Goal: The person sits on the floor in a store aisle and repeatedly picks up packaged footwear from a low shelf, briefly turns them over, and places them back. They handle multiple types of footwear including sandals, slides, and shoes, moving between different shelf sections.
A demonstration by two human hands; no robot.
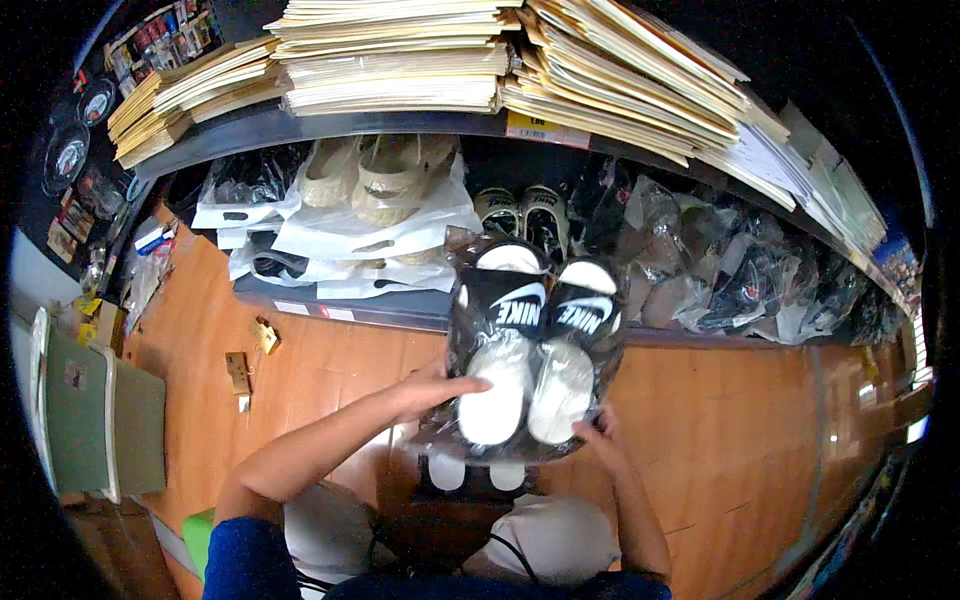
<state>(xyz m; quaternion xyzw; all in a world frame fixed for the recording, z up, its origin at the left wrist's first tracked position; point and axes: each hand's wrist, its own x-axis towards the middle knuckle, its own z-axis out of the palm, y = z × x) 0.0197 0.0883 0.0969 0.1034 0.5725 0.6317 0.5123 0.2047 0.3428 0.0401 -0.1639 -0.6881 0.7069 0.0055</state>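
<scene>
A pair of black-and-white Nike slide sandals [517, 307] lies side by side in a plastic bag [585, 457], held up in front of me. My left hand [431, 391] grips the bag's left edge, its thumb over the white footbed of one slide. On the opposite side, my right hand [602, 437] pinches the lower right edge near the other heel. Part of another pair with white footbeds [448, 472] shows below the bag, close to my knees. Behind the held bag, beige-and-black Nike slides [544, 214] sit on the low shelf, partly covered.
Beige clogs [390, 180] rest among white plastic bags [337, 244] on the shelf's left. Bagged footwear [750, 285] fills its right. Stacked envelopes [390, 67] line the shelf above. Gold-coloured tags [238, 373] lie on the wooden floor [712, 435] beside a grey-green bin [135, 427].
</scene>
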